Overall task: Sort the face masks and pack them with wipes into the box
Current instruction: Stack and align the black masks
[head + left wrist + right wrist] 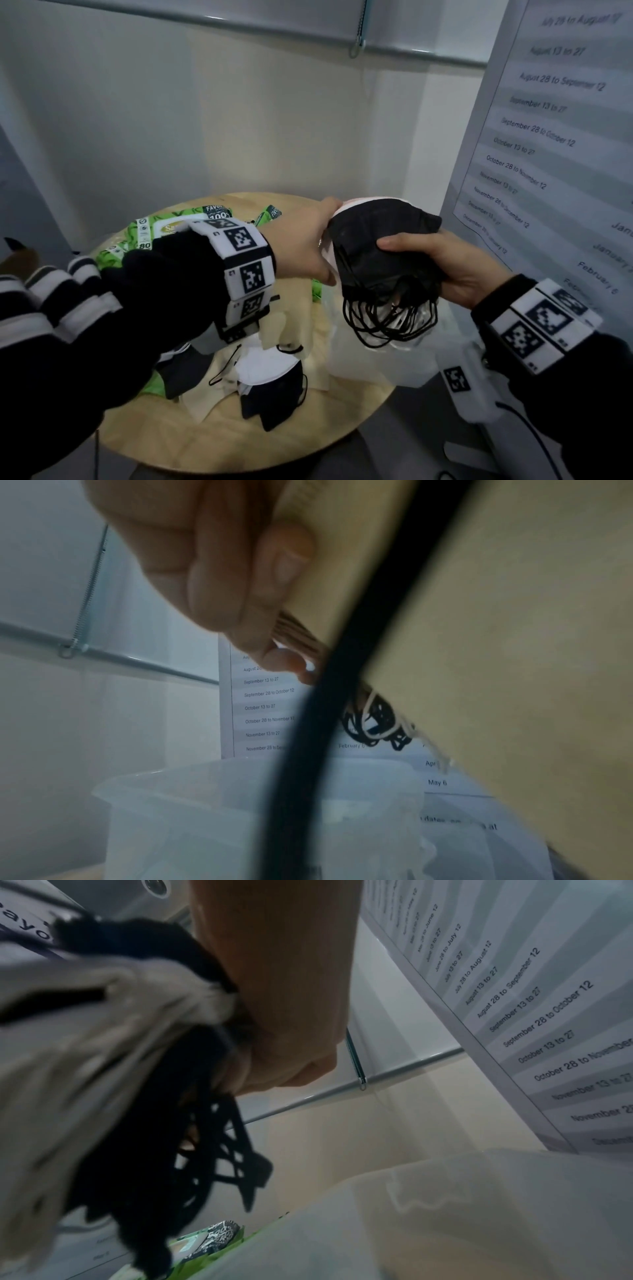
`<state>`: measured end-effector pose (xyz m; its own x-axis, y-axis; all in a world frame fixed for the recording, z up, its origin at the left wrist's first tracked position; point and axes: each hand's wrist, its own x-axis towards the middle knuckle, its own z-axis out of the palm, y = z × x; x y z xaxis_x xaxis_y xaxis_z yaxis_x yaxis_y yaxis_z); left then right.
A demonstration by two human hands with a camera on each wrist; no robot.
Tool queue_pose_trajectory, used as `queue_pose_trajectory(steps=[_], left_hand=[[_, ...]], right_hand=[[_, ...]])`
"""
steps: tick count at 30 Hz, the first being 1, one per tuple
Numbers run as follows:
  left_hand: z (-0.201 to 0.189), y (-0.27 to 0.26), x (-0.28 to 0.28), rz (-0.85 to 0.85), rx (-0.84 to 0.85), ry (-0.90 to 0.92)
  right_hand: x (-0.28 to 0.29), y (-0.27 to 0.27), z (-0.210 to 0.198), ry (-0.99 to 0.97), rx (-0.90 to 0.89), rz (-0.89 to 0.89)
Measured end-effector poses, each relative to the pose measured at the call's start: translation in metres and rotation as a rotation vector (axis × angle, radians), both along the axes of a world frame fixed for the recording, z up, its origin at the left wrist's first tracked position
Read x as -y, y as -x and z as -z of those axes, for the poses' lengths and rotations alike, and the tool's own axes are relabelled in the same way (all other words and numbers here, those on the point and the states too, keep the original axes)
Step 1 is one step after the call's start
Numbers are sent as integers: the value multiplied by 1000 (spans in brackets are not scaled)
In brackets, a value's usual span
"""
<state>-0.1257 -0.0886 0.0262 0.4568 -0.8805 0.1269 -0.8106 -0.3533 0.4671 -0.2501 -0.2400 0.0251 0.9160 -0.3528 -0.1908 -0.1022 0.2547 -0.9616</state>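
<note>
A stack of face masks (380, 246), black ones toward me and white or pink ones behind, hangs in the air above the clear plastic box (376, 366). My left hand (322, 240) grips the stack's left edge. My right hand (404, 245) holds its right side, thumb across the black front. Black ear loops (390, 318) dangle from the stack over the box. In the left wrist view my fingers (212, 574) press a pale mask (496, 642). The right wrist view shows my right hand (284, 1001) closed on the bunched masks (103, 1042). Green wipes packs (178, 229) lie at the table's back left.
More black, white and beige masks (270, 380) lie on the round wooden table (308, 445) below my left wrist. A board printed with dates (565, 137) stands close on the right. A wall and a blind rail are behind the table.
</note>
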Motion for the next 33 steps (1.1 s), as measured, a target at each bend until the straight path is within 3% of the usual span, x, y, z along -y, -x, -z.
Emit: queue_pose_trajectory(steps=[6,10,13,18,21,26,30,33], left_hand=[[-9,0,-1,-9,82,-57],[-20,-20,-17,-4,-127,-216],[-25,-38,-35,-87,-294,-85],[-24,-41,-50,-275,-329,275],[-28,-26,-57,-233,-425,269],[-24,-7,-64,-24,-579,91],[-24,-2,-70,-76,-650,189],[-30,-4,-77,-199,-614,299]], right_hand=[[-2,-3,-5,14,28,26],[-3,-1,-14,172,7,-40],[-10,-2,-20,275,1,-93],[-31,-7,-28,396,43,-188],[-44,-10,-31,449,78,-234],[-61,-16,-35,459,138,-264],[-66,-18,-35,442,164,-292],[-62,-14,-29,638,76,-379]])
